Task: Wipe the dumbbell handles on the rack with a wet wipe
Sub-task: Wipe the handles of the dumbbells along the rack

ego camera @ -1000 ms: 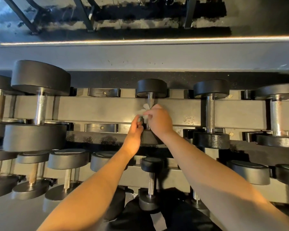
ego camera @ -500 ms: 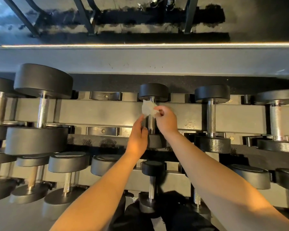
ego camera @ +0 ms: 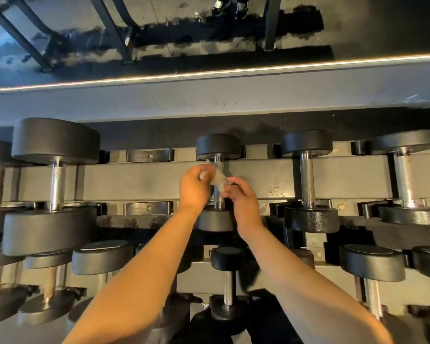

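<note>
Wet wipe (ego camera: 217,177): small, pale, crumpled, blurred; sits against the chrome handle (ego camera: 218,192) of the centre dumbbell (ego camera: 218,147) on the upper tier of the rack (ego camera: 139,180). Wipe lies at the far half of the handle, just near of the far head.

Left hand (ego camera: 195,187): fingers curled, pinching the left side of the wipe, just left of the handle. Right hand (ego camera: 243,201): fingers curled, thumb and fingertips holding the right edge of the wipe, just right of the handle. Both hands grasp the wipe from opposite sides, with the handle between them. Both forearms are bare and reach in from the near edge.

Same tier, to the right: a dumbbell with knurled handle (ego camera: 307,181), then a larger one (ego camera: 405,180) at the right edge. To the left: one vacant cradle (ego camera: 148,155), then a large dumbbell (ego camera: 56,184), well apart from the hands.

Lower tier, near side: a small dumbbell (ego camera: 227,284) directly below the hands, with more on both sides.

Far side: grey ledge (ego camera: 209,95), lit strip (ego camera: 209,70), glossy dark surface beyond
</note>
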`<state>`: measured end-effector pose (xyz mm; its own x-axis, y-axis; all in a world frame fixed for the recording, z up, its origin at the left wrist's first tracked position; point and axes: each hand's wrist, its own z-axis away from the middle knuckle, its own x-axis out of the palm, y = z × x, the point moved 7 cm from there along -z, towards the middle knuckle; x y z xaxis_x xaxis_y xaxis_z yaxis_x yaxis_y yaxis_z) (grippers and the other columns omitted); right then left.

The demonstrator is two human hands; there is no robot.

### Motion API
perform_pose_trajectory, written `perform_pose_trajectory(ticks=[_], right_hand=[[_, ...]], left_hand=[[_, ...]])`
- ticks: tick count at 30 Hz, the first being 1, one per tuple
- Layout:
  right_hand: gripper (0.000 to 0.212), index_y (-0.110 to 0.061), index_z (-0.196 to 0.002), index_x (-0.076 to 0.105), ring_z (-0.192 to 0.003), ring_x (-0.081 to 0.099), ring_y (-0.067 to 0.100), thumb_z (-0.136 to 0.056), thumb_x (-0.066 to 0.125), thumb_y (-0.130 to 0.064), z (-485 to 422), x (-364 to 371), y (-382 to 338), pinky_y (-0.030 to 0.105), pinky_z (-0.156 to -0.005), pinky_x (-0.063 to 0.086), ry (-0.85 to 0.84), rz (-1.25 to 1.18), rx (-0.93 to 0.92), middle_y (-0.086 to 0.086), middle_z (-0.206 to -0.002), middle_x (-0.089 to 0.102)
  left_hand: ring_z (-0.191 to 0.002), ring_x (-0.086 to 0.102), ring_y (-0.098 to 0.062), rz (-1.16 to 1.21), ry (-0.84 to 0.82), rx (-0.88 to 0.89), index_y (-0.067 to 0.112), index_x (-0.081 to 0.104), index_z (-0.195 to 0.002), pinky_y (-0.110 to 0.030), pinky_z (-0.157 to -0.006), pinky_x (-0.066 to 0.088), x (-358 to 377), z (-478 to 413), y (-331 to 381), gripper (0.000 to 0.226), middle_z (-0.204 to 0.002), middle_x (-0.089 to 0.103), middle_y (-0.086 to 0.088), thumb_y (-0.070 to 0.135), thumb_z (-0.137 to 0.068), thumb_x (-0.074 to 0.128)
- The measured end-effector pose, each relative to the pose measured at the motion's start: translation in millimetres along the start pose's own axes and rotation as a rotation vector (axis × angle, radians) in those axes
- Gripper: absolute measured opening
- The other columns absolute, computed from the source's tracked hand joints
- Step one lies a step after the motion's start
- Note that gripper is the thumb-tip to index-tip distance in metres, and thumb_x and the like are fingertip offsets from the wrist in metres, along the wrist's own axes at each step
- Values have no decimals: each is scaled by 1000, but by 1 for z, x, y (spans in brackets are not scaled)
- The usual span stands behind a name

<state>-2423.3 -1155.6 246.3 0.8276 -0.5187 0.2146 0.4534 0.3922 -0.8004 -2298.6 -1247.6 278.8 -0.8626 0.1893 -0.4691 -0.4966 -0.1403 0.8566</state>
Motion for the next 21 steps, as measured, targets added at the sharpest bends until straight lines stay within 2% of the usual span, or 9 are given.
perform_pose_trajectory(ticks=[2,3,6,9,11,12,14,17,21], right_hand=[[24,-13,-122,63,-104,65,19,-105,46,-13,-5,-2,5,28,-95,48,86,-129,21,11,-112,70],[25,-12,-124,63,-108,63,18,-105,46,-14,-6,-1,6,25,-94,47,96,-159,31,10,-116,69],[27,-15,-124,66,-112,63,15,-106,46,-17,-8,2,9,21,-91,48,100,-164,24,6,-118,70],[28,-20,-120,70,-111,63,7,-105,46,-18,-7,3,9,17,-91,47,107,-62,-12,-3,-118,70],[28,-19,-117,72,-109,65,10,-103,47,-16,-9,1,10,16,-87,48,120,-83,-1,-2,-116,72],[28,-17,-115,72,-109,66,12,-103,47,-16,-10,-1,11,16,-84,48,127,-94,8,-1,-115,72],[30,-14,-115,72,-110,66,15,-102,46,-18,-8,-2,11,21,-87,48,131,-102,13,1,-115,73],[34,-16,-115,73,-112,65,13,-102,43,-24,-7,0,11,31,-102,46,121,-64,14,-2,-116,73],[36,-22,-112,74,-112,65,11,-104,39,-30,-5,2,11,32,-104,45,121,-15,14,-5,-117,72]], left_hand=[[-95,67,-15,130,173,-124,16,74,-102,-26,-84,52,-5,-14,-6,15,-97,73,0,21,-100,60],[-93,67,-15,198,188,-178,13,72,-103,-27,-83,51,0,-18,-9,15,-95,71,0,22,-99,61],[-101,65,-21,475,-17,-278,10,62,-112,-32,-90,51,38,-17,-14,25,-106,67,-5,24,-91,68],[-103,65,-17,244,-11,-188,17,52,-116,-27,-86,54,44,-13,-11,29,-110,65,-1,22,-94,70],[-101,65,-22,144,-10,-151,16,51,-109,-34,-86,54,38,-16,-10,19,-102,64,0,22,-97,66],[-97,65,-23,75,-29,-129,16,52,-105,-36,-85,54,32,-16,-10,15,-97,63,0,22,-98,63],[-81,62,-20,-109,-79,-117,17,52,-95,-34,-70,50,21,-6,-14,11,-84,60,2,24,-101,58],[-69,54,-15,-189,-128,-168,17,49,-82,-29,-60,41,11,24,-31,22,-74,56,2,26,-100,60],[-72,56,-13,-186,-126,-187,17,54,-81,-20,-59,41,6,29,-31,22,-75,59,2,26,-98,63]])
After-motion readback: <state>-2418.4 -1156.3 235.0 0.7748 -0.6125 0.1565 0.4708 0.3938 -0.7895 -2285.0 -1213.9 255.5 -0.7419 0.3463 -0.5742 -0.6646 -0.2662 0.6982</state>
